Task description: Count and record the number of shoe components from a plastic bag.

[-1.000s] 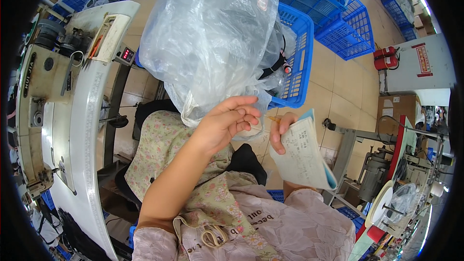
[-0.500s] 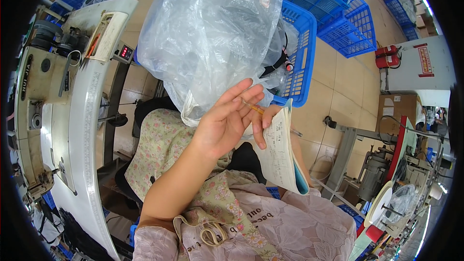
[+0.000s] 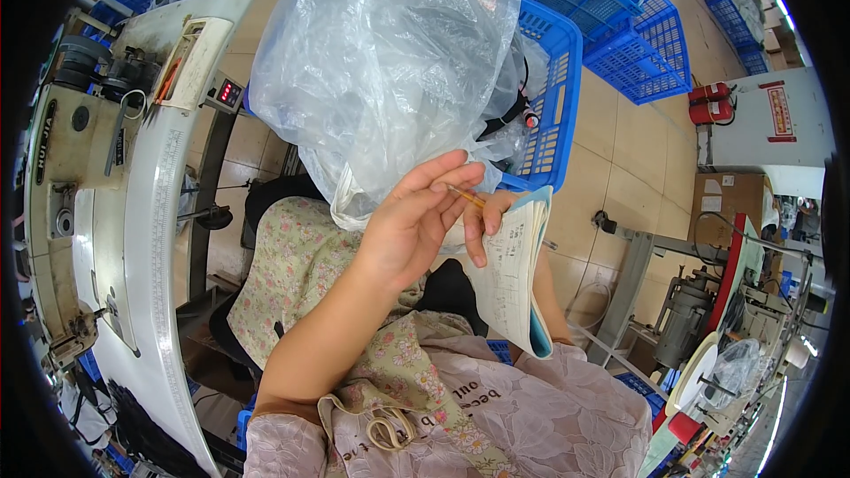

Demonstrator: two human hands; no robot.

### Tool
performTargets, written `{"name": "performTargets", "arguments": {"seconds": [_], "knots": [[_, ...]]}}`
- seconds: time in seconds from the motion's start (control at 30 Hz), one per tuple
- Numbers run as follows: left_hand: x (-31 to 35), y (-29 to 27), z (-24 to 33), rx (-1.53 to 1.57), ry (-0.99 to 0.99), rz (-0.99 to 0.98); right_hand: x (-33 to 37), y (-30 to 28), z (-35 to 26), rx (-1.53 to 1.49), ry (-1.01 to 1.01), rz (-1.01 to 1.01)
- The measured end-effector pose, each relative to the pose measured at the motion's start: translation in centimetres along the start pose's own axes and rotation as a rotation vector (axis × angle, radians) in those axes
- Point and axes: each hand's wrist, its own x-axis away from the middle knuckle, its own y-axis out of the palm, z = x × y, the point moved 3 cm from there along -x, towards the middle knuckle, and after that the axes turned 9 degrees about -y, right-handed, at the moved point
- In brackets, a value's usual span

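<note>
My left hand [image 3: 403, 221] is raised in front of my lap, palm toward me, its thumb bent in against the fingers. Between the thumb and fingers sits the tip of a thin orange pen [image 3: 467, 196], whose other end reaches the fingers of my right hand [image 3: 485, 223]. That right hand grips a notebook [image 3: 511, 279] with blue-edged covers and handwritten pages, held upright and tilted; its thumb side is partly hidden by the pages. Just beyond both hands stands a large clear plastic bag [image 3: 390, 62], bulging.
A blue plastic basket [image 3: 567, 106] stands behind the bag, with more blue crates [image 3: 633, 53] farther right. On the left is a sewing machine table [image 3: 155, 212]. Another machine with a motor [image 3: 686, 314] stands at the right, near a cardboard box [image 3: 728, 204].
The notebook has turned slightly, its top edge shifting right and its lower edge left. The left fingers have dipped a little; both hands keep their hold.
</note>
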Motion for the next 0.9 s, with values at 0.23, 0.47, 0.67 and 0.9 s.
{"name": "performTargets", "arguments": {"seconds": [0.23, 0.47, 0.67, 0.9], "knots": [[0.09, -0.07, 0.09, -0.049, -0.012, 0.062, -0.43, -0.18, 0.04, 0.002, 0.01, -0.062], [0.14, -0.39, 0.26, -0.09, -0.032, 0.066, -0.51, -0.25, 0.29, 0.01, 0.026, -0.06], [0.0, -0.63, 0.16, -0.083, -0.044, 0.067, -0.53, -0.3, 0.54, 0.01, 0.035, -0.052], [-0.07, -0.7, 0.08, -0.118, -0.053, 0.086, -0.75, -0.33, 0.76, 0.01, 0.025, -0.045]]}}
